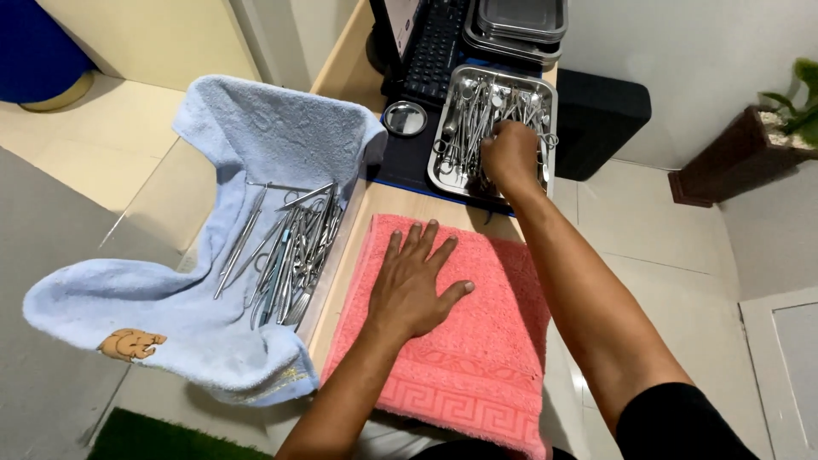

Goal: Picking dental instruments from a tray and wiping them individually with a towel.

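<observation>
Fingers of the right hand [509,152] curl down into a steel tray [545,128] full of metal instruments [477,115], its grip closed among them; from this angle I cannot tell whether it has pinched one piece or only rests on the pile. That tray sits at the far end of the table [349,60], on a dark mat, with the right forearm stretching out to it over the table's right edge.

Nearer the body, the left hand [413,285] lies flat, palm down, fingers spread wide on a pink towel [477,366] that covers the near part of the table. It holds nothing and simply presses on the cloth.

To the left of the pink towel, a light blue towel [170,298] is draped over the table's edge and sags beside it, with a small orange figure near its lower corner. A second heap of steel instruments [294,251] lies in its fold, long handles mostly pointing away from the person, just beside the left hand but not touching it.

Beyond the tray stand a small round steel bowl [405,117], a black keyboard [434,47] and a stack of empty steel trays [520,25]. A potted plant [788,115] stands on the floor at the far right.
</observation>
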